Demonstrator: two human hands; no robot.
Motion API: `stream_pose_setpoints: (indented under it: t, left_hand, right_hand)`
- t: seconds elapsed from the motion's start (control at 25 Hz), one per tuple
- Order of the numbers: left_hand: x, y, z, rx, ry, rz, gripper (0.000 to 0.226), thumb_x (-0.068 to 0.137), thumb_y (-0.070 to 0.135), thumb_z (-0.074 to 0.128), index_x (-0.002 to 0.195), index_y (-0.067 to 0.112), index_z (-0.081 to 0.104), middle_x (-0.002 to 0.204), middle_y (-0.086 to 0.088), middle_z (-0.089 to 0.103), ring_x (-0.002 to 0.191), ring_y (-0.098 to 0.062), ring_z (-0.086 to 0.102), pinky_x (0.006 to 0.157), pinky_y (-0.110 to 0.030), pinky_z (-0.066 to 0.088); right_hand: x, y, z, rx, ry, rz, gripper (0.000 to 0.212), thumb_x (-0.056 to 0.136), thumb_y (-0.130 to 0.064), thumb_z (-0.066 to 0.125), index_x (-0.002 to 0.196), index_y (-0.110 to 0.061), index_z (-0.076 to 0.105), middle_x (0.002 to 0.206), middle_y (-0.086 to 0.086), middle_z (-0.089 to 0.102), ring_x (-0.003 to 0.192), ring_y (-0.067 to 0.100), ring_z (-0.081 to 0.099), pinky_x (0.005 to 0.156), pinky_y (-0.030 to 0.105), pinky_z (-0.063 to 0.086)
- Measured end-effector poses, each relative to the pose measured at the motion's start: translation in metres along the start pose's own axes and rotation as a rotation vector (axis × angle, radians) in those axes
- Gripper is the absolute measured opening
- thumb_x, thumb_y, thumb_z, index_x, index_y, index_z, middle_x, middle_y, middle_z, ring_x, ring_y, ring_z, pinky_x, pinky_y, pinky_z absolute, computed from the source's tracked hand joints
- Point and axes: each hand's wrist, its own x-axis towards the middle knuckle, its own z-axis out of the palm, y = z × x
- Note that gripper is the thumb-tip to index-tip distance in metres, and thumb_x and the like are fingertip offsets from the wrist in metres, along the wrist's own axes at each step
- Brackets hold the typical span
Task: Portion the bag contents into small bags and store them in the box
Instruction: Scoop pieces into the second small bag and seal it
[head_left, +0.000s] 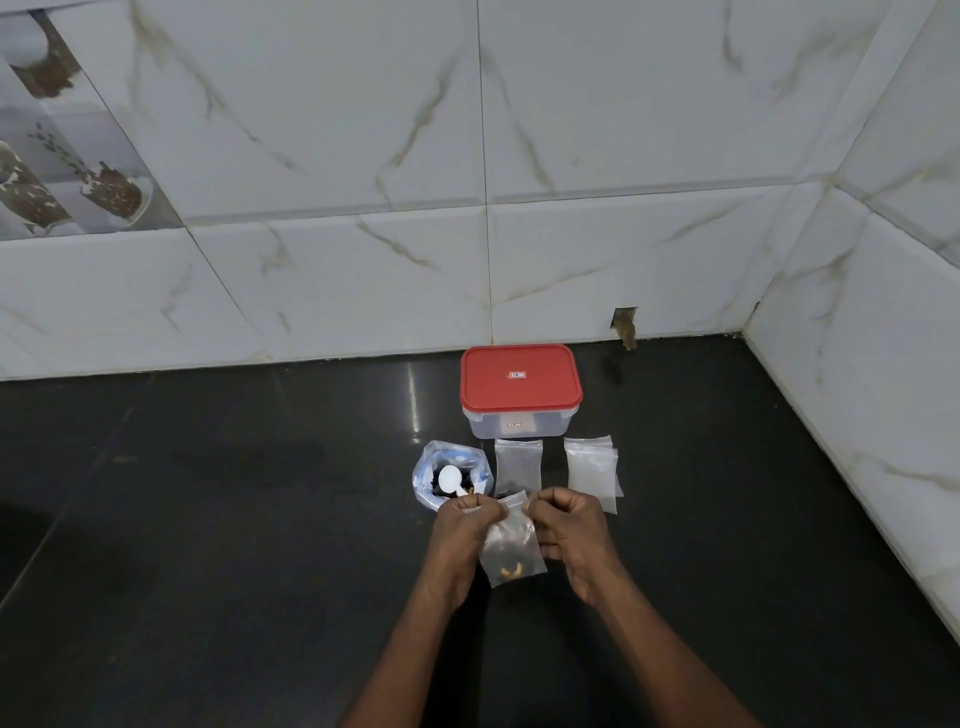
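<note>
Above the black counter I hold a small clear bag (511, 545) with a few yellowish and dark pieces at its bottom. My left hand (465, 525) pinches its top left corner and my right hand (569, 525) pinches its top right. Just beyond my left hand stands the large open bag (451, 480) with dark contents and a white spoon (451, 480) in it. A filled small bag (517, 466) lies flat behind my hands. A stack of empty small bags (593, 470) lies to its right. The clear box with a red lid (520, 387) stands shut near the wall.
The black counter (234, 519) meets a white marble-tiled wall (363, 260) at the back and another tiled wall (857, 364) at the right, forming a corner. A chipped hole (625, 325) shows in the back tiles just behind the box.
</note>
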Motion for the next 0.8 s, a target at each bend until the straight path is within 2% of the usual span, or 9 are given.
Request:
stream_pose_setpoints:
  t: [0.16, 0.24, 0.52, 0.64, 0.72, 0.76, 0.8]
  left_hand:
    - [-0.002, -0.001, 0.002, -0.015, -0.044, 0.009, 0.017, 0.075, 0.002, 0.067, 0.062, 0.011, 0.073, 0.073, -0.019, 0.069, 0.065, -0.026, 0.064, 0.065, -0.032, 0.053]
    - [-0.003, 0.0, 0.004, -0.012, -0.051, -0.003, 0.019, 0.079, 0.0, 0.068, 0.065, 0.01, 0.075, 0.076, -0.02, 0.072, 0.066, -0.026, 0.066, 0.067, -0.033, 0.054]
    - [0.0, 0.0, 0.01, 0.021, -0.024, 0.04, 0.007, 0.07, 0.008, 0.073, 0.063, 0.009, 0.074, 0.068, -0.015, 0.069, 0.062, -0.021, 0.063, 0.064, -0.031, 0.052]
    - [0.002, -0.001, 0.013, 0.08, 0.02, 0.073, 0.023, 0.079, 0.001, 0.071, 0.059, 0.012, 0.071, 0.059, -0.009, 0.067, 0.055, -0.017, 0.06, 0.057, -0.027, 0.049]
    - [0.004, -0.002, 0.012, 0.083, 0.013, 0.084, 0.016, 0.083, 0.001, 0.072, 0.068, 0.006, 0.073, 0.066, -0.012, 0.072, 0.06, -0.021, 0.065, 0.061, -0.03, 0.054]
    - [0.003, -0.003, 0.011, 0.05, -0.008, 0.08, 0.006, 0.084, 0.003, 0.073, 0.078, 0.002, 0.075, 0.075, -0.017, 0.075, 0.067, -0.026, 0.069, 0.067, -0.034, 0.057]
    - [0.004, -0.004, 0.009, -0.008, -0.023, 0.065, 0.007, 0.084, 0.004, 0.074, 0.087, -0.002, 0.076, 0.084, -0.023, 0.076, 0.074, -0.031, 0.072, 0.075, -0.04, 0.058]
  right_hand:
    - [0.002, 0.001, 0.001, -0.018, 0.009, -0.005, 0.008, 0.086, -0.002, 0.064, 0.086, 0.005, 0.068, 0.075, 0.021, 0.065, 0.067, 0.03, 0.064, 0.058, 0.035, 0.053]
    - [0.003, 0.0, 0.001, -0.036, 0.003, -0.009, 0.009, 0.086, -0.003, 0.064, 0.084, 0.003, 0.07, 0.076, 0.021, 0.068, 0.066, 0.029, 0.065, 0.058, 0.034, 0.053]
    - [0.009, 0.005, 0.002, -0.139, 0.001, -0.066, 0.015, 0.086, -0.008, 0.064, 0.075, -0.001, 0.071, 0.079, 0.024, 0.07, 0.069, 0.028, 0.066, 0.069, 0.043, 0.056]
    - [0.009, 0.005, 0.005, -0.164, 0.025, -0.115, 0.014, 0.087, -0.006, 0.063, 0.077, 0.0, 0.071, 0.077, 0.019, 0.072, 0.071, 0.029, 0.069, 0.07, 0.048, 0.058]
    - [0.008, 0.006, 0.005, -0.129, 0.024, -0.104, 0.013, 0.088, -0.006, 0.063, 0.082, -0.002, 0.072, 0.08, 0.017, 0.074, 0.075, 0.03, 0.07, 0.073, 0.047, 0.058]
    - [0.008, 0.006, 0.004, -0.099, 0.034, -0.091, 0.012, 0.089, -0.006, 0.062, 0.083, -0.004, 0.073, 0.082, 0.017, 0.074, 0.076, 0.03, 0.07, 0.074, 0.047, 0.058]
    - [0.009, 0.007, 0.002, -0.068, 0.051, -0.081, 0.012, 0.089, -0.006, 0.061, 0.085, -0.004, 0.072, 0.084, 0.018, 0.074, 0.078, 0.031, 0.07, 0.075, 0.048, 0.058]
